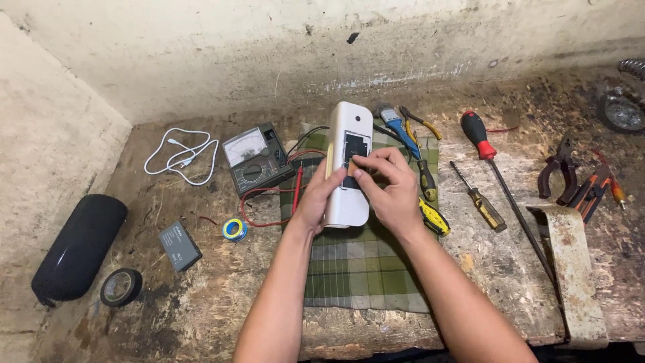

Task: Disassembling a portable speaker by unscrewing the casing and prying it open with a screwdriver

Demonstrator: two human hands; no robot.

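A white oblong device [349, 134] with an open dark panel stands tilted on a green plaid cloth [356, 269]. My left hand [316, 198] grips its left side near the bottom. My right hand [390, 188] rests against its right side, fingertips pinching a small brown piece at the dark opening.
An analog multimeter [255, 158] with red leads lies left of the device, with a white cable [181, 156], solder spool [234, 229], small grey box [179, 246], tape roll [121, 287] and black cylinder speaker [77, 245]. Screwdrivers [478, 198], pliers [568, 178] and a rusty metal strip [574, 275] lie right.
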